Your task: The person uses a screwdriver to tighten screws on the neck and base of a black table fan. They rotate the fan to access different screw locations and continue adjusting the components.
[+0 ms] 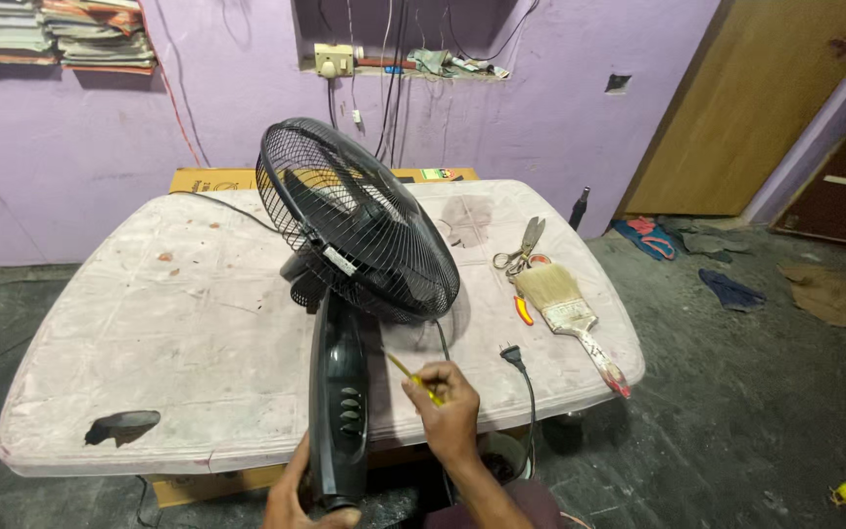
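Note:
A black table fan (354,220) lies on a stained white table (178,323), its round grille tilted up toward the wall. My left hand (296,490) grips the lower end of the fan's black stand (338,402), just below its control buttons. My right hand (447,407) holds a thin yellow-handled screwdriver (405,370), its tip pointing up-left toward the fan's neck. The fan's black cord and plug (512,355) lie just right of my right hand.
Scissors (523,250), a wide paintbrush (565,309) and a small red-and-yellow tool (522,310) lie on the table's right side. A dark hole (121,427) marks the front left edge. A cardboard box (212,180) stands behind the table. Rags litter the floor at right.

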